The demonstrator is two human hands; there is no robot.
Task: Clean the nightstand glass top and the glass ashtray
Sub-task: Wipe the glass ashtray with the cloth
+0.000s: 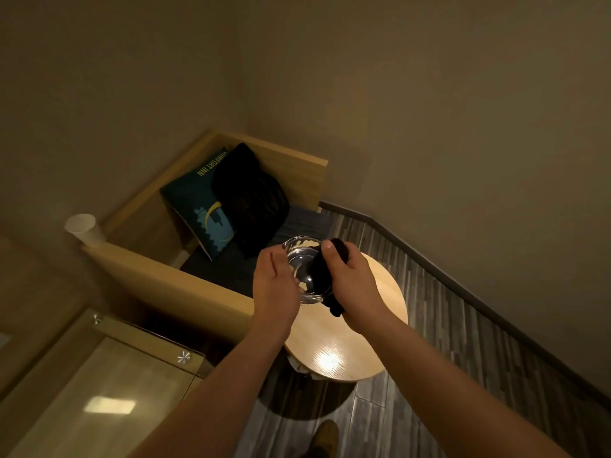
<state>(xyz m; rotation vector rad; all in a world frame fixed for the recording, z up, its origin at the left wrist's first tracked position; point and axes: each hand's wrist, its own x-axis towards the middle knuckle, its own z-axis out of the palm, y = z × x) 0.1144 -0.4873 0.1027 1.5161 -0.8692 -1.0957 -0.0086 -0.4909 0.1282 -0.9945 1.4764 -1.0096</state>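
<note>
**Ashtray held in the air with cloth inside**

The glass ashtray (299,262) is held tilted above the round wooden table (334,345), not touching it. Part of a black cloth (322,276) sits inside its bowl. The left hand (274,285) grips the ashtray at its left rim, fingers curled. The right hand (350,279) clenches the cloth, thumb on top. The nightstand glass top (109,385) lies at the lower left. A paper cup (84,228) stands on a wooden partition (158,276); its content is not visible.
</note>
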